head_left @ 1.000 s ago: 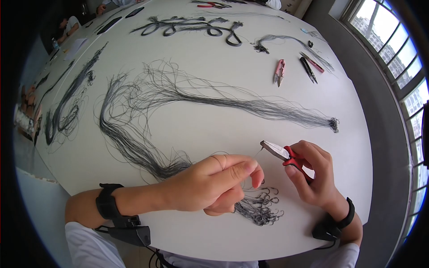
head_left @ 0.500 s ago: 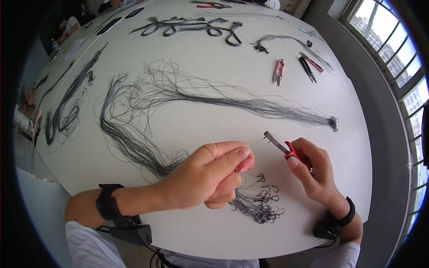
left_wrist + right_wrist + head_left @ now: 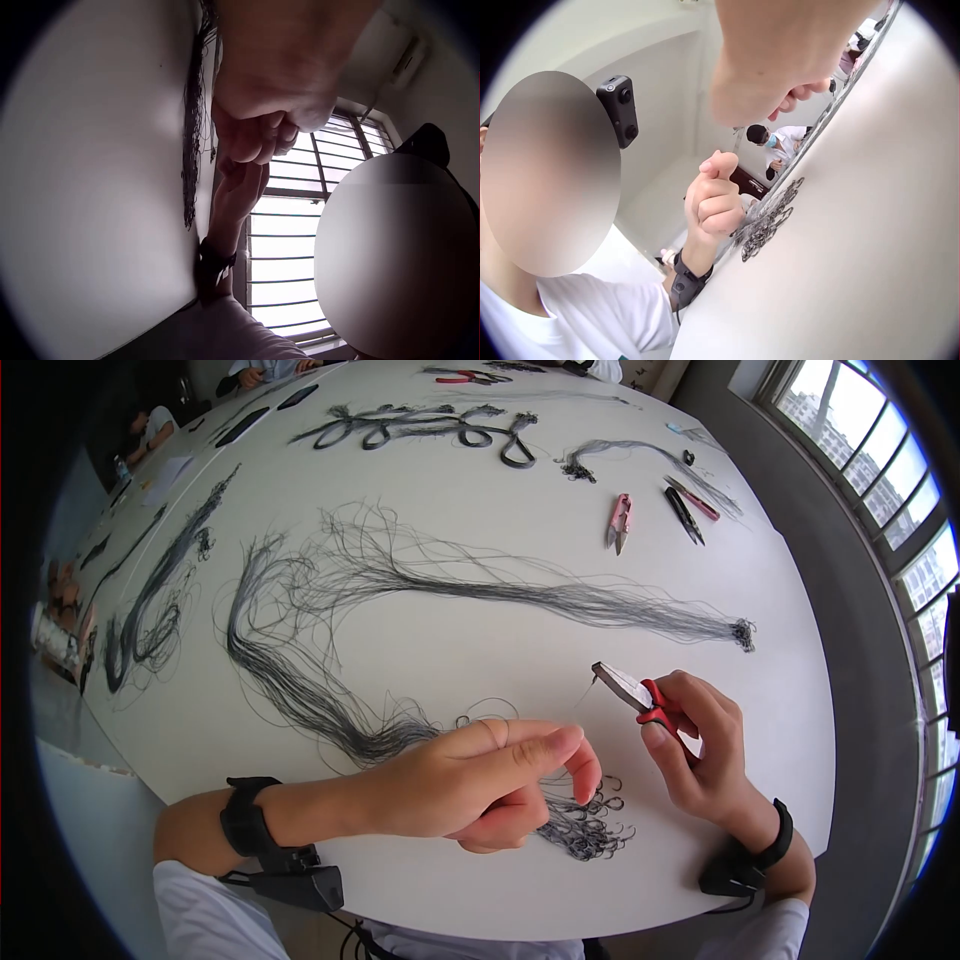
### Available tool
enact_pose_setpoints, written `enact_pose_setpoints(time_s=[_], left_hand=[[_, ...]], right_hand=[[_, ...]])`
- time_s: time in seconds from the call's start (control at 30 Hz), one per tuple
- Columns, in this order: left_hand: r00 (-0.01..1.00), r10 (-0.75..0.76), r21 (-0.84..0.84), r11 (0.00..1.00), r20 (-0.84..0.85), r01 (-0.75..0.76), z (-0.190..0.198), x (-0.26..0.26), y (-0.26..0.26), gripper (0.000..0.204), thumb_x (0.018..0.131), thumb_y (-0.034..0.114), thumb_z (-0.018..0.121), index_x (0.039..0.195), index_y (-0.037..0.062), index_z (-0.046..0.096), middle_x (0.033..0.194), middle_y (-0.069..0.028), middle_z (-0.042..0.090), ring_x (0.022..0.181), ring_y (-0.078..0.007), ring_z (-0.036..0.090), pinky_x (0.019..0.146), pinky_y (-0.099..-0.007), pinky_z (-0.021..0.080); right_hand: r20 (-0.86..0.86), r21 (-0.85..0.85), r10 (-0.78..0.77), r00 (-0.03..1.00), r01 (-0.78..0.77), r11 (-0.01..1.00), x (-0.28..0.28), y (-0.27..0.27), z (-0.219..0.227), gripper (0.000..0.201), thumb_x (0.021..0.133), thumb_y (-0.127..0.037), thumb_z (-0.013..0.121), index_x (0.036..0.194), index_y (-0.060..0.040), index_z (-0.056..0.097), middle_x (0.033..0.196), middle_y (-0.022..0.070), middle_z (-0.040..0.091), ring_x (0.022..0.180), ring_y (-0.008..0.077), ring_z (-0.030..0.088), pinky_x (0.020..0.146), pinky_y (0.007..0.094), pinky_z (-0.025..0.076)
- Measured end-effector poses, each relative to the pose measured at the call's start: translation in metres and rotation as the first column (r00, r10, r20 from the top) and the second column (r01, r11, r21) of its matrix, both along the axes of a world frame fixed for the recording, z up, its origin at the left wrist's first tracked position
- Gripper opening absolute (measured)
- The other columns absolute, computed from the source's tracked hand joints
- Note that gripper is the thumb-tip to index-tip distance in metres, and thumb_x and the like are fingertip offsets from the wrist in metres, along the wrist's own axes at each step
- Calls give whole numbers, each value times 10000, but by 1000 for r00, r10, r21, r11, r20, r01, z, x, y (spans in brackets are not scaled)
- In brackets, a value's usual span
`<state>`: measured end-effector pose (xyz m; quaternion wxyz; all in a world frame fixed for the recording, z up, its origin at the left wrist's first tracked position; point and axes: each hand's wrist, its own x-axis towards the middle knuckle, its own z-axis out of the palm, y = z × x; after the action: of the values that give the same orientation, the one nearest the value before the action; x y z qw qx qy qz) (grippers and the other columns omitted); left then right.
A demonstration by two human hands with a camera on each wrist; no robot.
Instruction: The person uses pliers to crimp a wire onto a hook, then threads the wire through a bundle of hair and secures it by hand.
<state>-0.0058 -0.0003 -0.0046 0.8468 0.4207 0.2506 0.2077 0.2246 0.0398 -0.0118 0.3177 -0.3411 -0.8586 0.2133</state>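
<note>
A small dark metal hook (image 3: 595, 680) hangs at the nose of my red-handled, silver-jawed pliers (image 3: 625, 688), above the white tabletop (image 3: 450, 900). I judge it nearly weightless, stiff and sharp, best gripped by its shank, clear of the point. The thin, pale, thread-like line (image 3: 584, 696) running from it towards my left hand should prove limp, slippery and easily kinked; I would pinch it close to the hook. My right hand (image 3: 710, 745) wraps the handles, thumb uppermost, nose angled up and leftward. My left hand (image 3: 480, 780) lies back upward, fingers curled, thumb against forefinger, apparently pinching the line. Just beyond its fingers lies a dark cluster of curved metal hooks (image 3: 588, 838).
</note>
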Motion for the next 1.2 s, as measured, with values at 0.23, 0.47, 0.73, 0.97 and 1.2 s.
enact_pose_setpoints(time_s=[0.23,0.47,0.73,0.97,1.2], left_hand=[[989,-144,-89,985,25,146,-3,1,3,446,988,397,186,1032,-1,384,417,52,283,358,-43,218,381,-202,174],[945,-295,91,947,-143,309,-4,6,-1,426,983,418,193,1024,46,396,504,59,342,438,-33,274,441,-184,225],[951,-300,82,949,-77,306,7,9,-10,440,985,393,235,896,47,492,579,18,370,523,-55,274,503,-194,257],[995,35,89,996,-94,-27,16,-1,-5,614,961,476,168,692,34,499,566,-5,391,496,-85,297,466,-219,251],[921,352,-95,936,169,-340,1,-3,2,573,971,446,173,618,77,434,475,39,229,409,-86,193,410,-248,187]], right_hand=[[-38,172,28,999,-21,985,0,-3,7,182,677,-82,615,798,34,544,601,77,463,503,176,424,464,275,342],[-51,311,101,994,-80,947,-2,-8,14,217,653,-110,626,792,38,550,581,66,459,470,164,410,433,266,322],[-31,154,40,999,-34,987,-3,-10,14,188,710,-94,623,821,37,546,612,77,477,507,177,432,467,277,346],[-68,-37,-27,997,25,999,-3,-10,9,142,768,-78,588,838,33,534,633,89,484,526,189,432,492,279,357],[-51,-62,-57,997,54,997,-5,-13,4,131,782,-76,576,842,30,529,639,85,490,527,180,429,494,274,357]])
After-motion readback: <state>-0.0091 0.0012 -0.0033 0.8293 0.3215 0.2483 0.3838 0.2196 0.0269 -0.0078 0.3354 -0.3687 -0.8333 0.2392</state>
